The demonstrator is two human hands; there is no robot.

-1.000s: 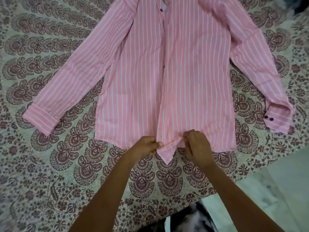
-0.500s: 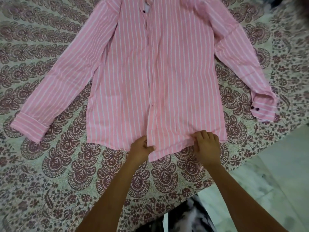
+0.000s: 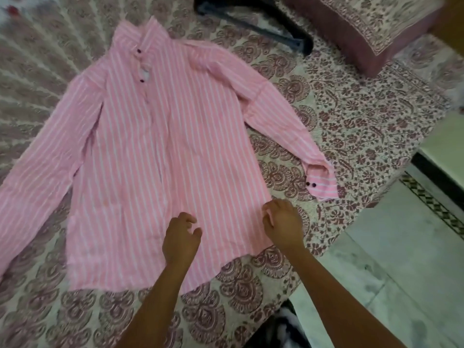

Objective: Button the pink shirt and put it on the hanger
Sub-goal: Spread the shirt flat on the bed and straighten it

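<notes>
The pink shirt [image 3: 155, 151] with white stripes lies face up on the bed, sleeves spread, front panels overlapping; two dark buttons show near the collar. My left hand [image 3: 180, 237] hovers over the lower front with fingers loosely curled, holding nothing. My right hand [image 3: 282, 222] is at the shirt's right side edge near the hem, fingers curled; whether it pinches the fabric is unclear. A dark hanger [image 3: 253, 23] lies on the bed beyond the collar, to the upper right.
A patterned maroon and cream bedspread [image 3: 351, 116] covers the bed. A matching pillow [image 3: 371, 28] sits at the top right. The bed's edge and a pale marble floor [image 3: 401, 272] are at the lower right.
Both hands let go of the hem and lifted up over the lower shirt. The view tilted up, so the collar, hanger and pillow came into sight.
</notes>
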